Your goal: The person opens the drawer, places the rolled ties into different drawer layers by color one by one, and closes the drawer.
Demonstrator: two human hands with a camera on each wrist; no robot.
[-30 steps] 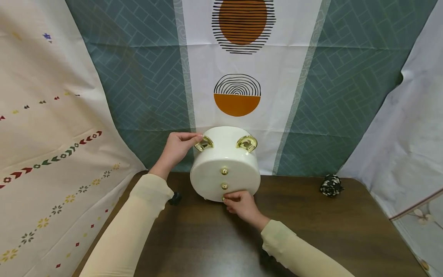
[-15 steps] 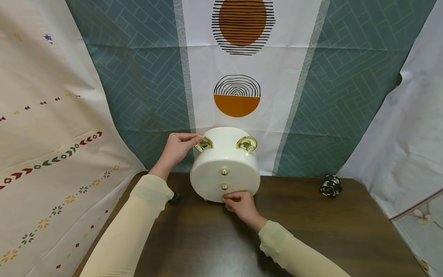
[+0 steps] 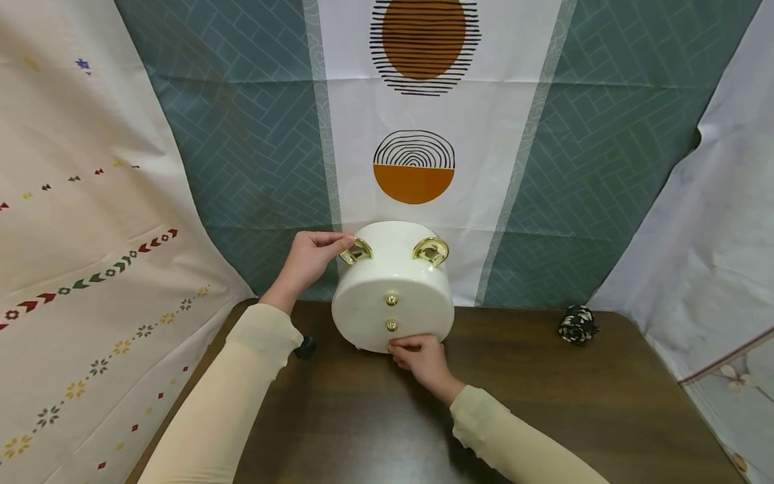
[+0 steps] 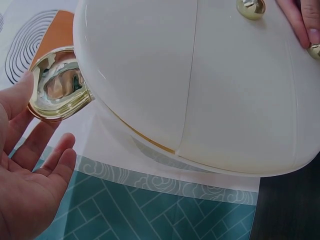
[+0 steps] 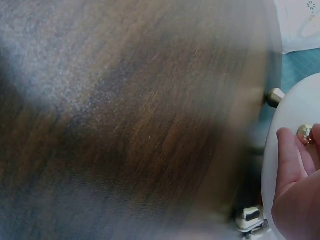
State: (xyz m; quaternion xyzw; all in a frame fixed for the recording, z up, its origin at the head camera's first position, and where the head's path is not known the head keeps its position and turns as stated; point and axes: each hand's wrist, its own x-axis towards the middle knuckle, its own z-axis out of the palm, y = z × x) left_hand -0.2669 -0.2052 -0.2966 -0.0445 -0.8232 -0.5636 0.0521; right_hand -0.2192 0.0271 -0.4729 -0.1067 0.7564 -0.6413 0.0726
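Two gold knobs (image 3: 392,312) line up just above the right hand (image 3: 423,361), which pinches a third knob (image 5: 304,132) low on the white round case (image 3: 363,312) standing on the worktop (image 3: 520,363), while the left hand (image 3: 310,256), farther up, pinches its left gold ear (image 4: 59,85).

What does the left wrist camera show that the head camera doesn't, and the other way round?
Only the left wrist view shows the palm side of the left hand and, plainly, a thin seam on the white case.

Only the head view shows the right gold ear, the black-and-white roll and both sleeves.

Both share the white case, the left hand pinching the left gold ear, and the right hand at the lowest gold knob, nearly hidden in the head view.
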